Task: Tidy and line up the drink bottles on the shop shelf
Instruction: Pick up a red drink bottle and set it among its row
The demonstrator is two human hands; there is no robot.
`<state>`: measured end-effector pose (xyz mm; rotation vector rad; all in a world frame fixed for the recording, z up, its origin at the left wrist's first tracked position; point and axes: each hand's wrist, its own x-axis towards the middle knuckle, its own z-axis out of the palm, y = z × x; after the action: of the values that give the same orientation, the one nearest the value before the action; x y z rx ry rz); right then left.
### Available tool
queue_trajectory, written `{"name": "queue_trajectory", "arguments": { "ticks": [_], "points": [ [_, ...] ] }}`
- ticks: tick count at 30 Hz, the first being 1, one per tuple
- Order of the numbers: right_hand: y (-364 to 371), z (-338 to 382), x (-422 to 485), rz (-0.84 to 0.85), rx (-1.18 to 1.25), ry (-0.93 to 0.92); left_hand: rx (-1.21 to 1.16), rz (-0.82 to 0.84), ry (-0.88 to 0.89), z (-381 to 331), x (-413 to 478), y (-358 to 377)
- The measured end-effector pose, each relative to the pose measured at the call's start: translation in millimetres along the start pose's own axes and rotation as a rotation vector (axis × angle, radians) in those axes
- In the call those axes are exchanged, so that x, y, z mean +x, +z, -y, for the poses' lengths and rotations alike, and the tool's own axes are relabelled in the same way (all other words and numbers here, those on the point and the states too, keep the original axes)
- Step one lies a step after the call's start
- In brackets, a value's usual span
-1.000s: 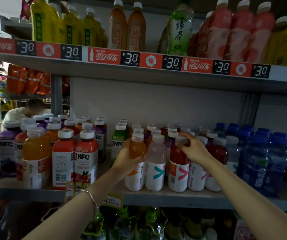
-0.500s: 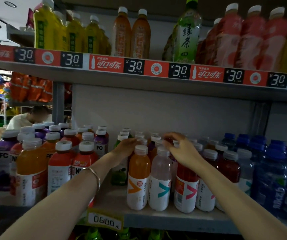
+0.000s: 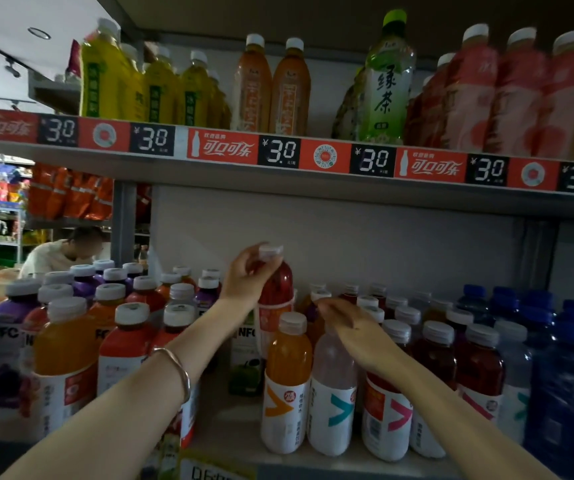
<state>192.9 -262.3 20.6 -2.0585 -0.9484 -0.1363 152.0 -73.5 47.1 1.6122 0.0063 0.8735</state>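
Shop shelf [image 3: 230, 427] crammed with drinks, seen from the head cam: fat NFC juice bottles [image 3: 67, 358] on the left, slim ones in the middle, blue bottles [image 3: 572, 375] far right, and an upper shelf [image 3: 278, 188] with 3.0 price tags on top. The left hand [image 3: 245, 277], bracelet [image 3: 178, 368] on the wrist, is wrapped round the neck of a red bottle [image 3: 276, 284], whose cap sits well above the other caps. Its base is hidden behind the front row. The right hand [image 3: 354, 329] lies loose over the top of the clear bottle [image 3: 332, 393], fingers stretched and relaxed. An orange bottle [image 3: 287, 382] stands just left of the clear one at the front edge.
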Motion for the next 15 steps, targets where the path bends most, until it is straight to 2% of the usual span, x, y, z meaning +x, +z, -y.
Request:
{"name": "queue_trajectory", "arguments": {
  "ticks": [2,7,11,15],
  "points": [
    [-1,5,0,-0.038,0.024,-0.030,-0.042,-0.035,0.015,-21,-2,-3],
    [-4,22,-8,-0.099,0.013,-0.090,-0.027,-0.129,0.185,-48,-19,-25],
    [-3,49,-17,-0.103,0.052,-0.176,-0.001,-0.128,0.296,-68,-35,-37],
    [0,81,-28,-0.058,0.173,-0.181,-0.138,-0.087,0.223,-87,-48,-45]
  ]
}}
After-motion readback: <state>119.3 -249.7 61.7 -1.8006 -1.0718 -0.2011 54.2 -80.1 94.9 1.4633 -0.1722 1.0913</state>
